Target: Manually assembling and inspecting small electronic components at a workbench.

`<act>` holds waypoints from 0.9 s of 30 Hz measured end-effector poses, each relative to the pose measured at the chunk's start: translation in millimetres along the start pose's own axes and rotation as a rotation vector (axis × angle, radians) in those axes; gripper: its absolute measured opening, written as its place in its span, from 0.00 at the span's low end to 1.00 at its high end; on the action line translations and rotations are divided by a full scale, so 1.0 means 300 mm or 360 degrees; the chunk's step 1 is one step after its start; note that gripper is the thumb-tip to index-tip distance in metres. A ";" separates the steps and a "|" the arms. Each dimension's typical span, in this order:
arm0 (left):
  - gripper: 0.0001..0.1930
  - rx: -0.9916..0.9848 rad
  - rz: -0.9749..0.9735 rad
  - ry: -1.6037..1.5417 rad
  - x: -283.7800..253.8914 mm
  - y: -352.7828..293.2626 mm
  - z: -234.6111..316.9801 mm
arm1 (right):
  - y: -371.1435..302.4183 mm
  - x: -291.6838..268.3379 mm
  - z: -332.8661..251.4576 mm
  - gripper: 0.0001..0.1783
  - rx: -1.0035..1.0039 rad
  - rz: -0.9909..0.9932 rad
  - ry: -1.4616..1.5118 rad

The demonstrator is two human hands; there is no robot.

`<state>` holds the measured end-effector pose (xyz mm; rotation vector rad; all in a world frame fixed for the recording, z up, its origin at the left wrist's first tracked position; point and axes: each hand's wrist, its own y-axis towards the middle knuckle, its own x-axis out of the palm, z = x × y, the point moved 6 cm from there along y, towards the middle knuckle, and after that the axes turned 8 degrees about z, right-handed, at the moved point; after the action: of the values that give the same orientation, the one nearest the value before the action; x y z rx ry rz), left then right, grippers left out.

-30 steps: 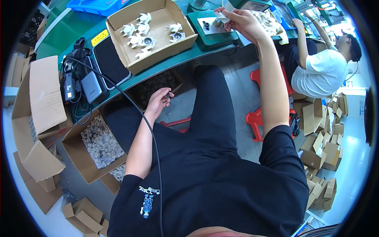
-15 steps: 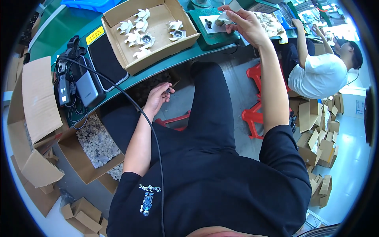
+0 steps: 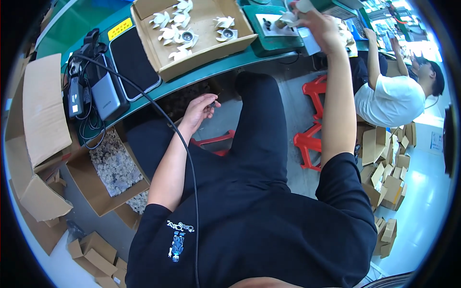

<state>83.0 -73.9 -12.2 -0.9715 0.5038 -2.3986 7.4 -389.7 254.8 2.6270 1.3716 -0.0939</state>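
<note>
My right hand (image 3: 322, 30) is raised over a green fixture (image 3: 269, 44) on the bench, smeared by motion. Its fingers are closed on a white fan impeller (image 3: 289, 18), just above a white plate (image 3: 272, 30) with a small dark post and a brass-coloured one. Over my lap, my left hand (image 3: 200, 114) has its fingers curled around a small dark thing that they mostly hide. To the left of the fixture, a shallow cardboard box (image 3: 204, 58) holds several white fan impellers (image 3: 181, 37).
A black phone-like slab (image 3: 134, 69), a grey power bank (image 3: 106, 101) and cables lie at the bench's left. A black cable (image 3: 185, 156) crosses my left forearm. Red stools (image 3: 308, 141) and a co-worker in a white shirt (image 3: 391, 101) are to the right. A box of pale parts (image 3: 115, 165) stands lower left.
My right hand has moved a little right and up in the picture with the impeller. My left hand has turned, and the thin pointed tip seen before is hidden. The whole view has shifted slightly.
</note>
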 end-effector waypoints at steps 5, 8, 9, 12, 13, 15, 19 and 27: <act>0.14 -0.0052 0.0017 0.0011 -0.013 0.008 -0.001 | 0.071 -0.143 0.131 0.13 -0.0339 0.0778 -0.0756; 0.14 -0.0057 0.0042 0.0025 -0.012 0.021 0.020 | 0.101 -0.190 0.214 0.14 -0.0335 0.0868 -0.0686; 0.14 -0.0045 0.0035 0.0017 -0.015 0.016 0.028 | 0.111 -0.189 0.226 0.14 -0.0328 0.0833 -0.0731; 0.13 -0.0006 0.0051 0.0000 -0.019 0.039 0.039 | 0.095 -0.192 0.206 0.14 -0.0324 0.0720 -0.0559; 0.13 0.0040 0.0065 -0.0027 -0.023 0.036 0.041 | 0.073 -0.159 0.186 0.14 -0.0277 0.0628 -0.0308; 0.15 0.0008 0.0127 -0.0004 -0.057 0.021 0.016 | -0.041 0.059 0.069 0.18 -0.0429 0.0726 -0.0297; 0.17 -0.0023 0.0091 0.0076 -0.019 0.061 -0.017 | -0.141 0.141 -0.030 0.22 -0.0757 0.0624 -0.0787; 0.15 0.0087 0.0176 0.0243 -0.107 0.037 0.003 | -0.337 0.330 -0.125 0.24 -0.1830 0.0815 -0.1312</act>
<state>107.2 -64.6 -34.4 -0.7215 0.5300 -2.3845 -19.6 -246.2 265.3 1.5425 0.2551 -0.2051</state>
